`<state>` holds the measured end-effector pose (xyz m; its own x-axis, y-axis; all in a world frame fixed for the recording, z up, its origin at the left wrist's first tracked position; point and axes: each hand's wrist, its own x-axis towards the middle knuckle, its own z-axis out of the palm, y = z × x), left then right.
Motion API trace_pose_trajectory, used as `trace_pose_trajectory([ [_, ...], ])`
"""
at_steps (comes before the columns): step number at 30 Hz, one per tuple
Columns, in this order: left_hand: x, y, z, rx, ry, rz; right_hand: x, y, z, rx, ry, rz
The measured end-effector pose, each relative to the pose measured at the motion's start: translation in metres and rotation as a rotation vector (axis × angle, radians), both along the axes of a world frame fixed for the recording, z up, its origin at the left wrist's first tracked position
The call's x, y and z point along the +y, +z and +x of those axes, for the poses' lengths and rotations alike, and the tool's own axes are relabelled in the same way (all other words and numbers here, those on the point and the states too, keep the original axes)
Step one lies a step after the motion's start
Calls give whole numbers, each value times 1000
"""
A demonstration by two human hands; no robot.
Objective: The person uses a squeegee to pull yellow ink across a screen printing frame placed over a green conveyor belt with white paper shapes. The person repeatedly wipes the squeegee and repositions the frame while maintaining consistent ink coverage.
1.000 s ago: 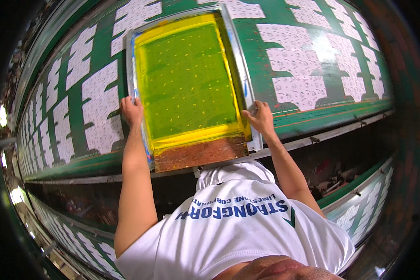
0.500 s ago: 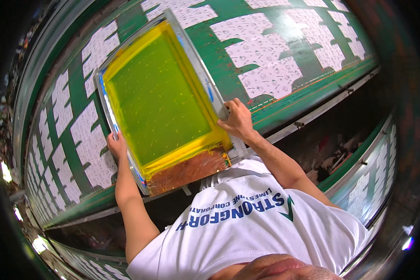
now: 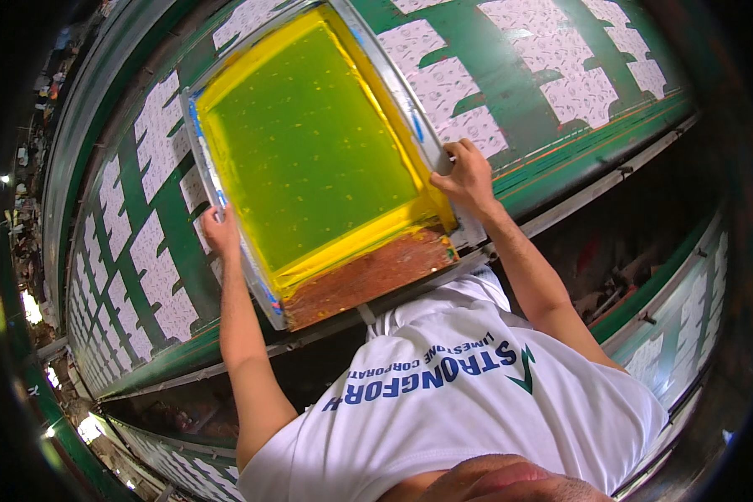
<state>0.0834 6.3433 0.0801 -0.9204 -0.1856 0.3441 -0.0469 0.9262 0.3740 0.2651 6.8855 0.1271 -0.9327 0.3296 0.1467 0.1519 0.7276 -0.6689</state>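
A screen-printing frame [image 3: 314,146] with yellow-green mesh and grey metal sides is gripped between my hands, over the green table. My left hand [image 3: 220,231] is closed on its left side, low down. On the opposite side, my right hand [image 3: 468,177] has its fingers bent around the metal edge near the lower corner. A reddish-brown, paint-stained strip [image 3: 368,276] spans the end of the frame closest to me. Whether the underside touches the table, I cannot tell.
White printed pieces [image 3: 581,96] with notched outlines lie in rows along the green table [image 3: 514,100]. A metal rail [image 3: 577,197] follows its near edge. Behind me runs another table [image 3: 644,360] with similar pieces, past a dark gap holding clutter [image 3: 611,289].
The frame has shifted right and a little away from me in the picture, with both hands still on it. It covers different pieces on the table.
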Motion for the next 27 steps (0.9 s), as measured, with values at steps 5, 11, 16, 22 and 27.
trace_pose_trajectory([
  [5, 135, -12, 24, 31, 13, 65, 128, -18, 9, -37, -20, 34],
  [11, 234, -12, 52, 46, 47, 122, 217, -33, 26, -29, -16, 16],
  [16, 271, -9, 58, 123, -2, 108, 248, -47, 32, -24, -64, 5],
  [22, 277, -26, 54, 60, 36, -46, 260, -58, 35, -35, -18, -2],
  [27, 278, -42, 51, 38, 51, -18, 231, -28, 45, 148, 112, 169],
])
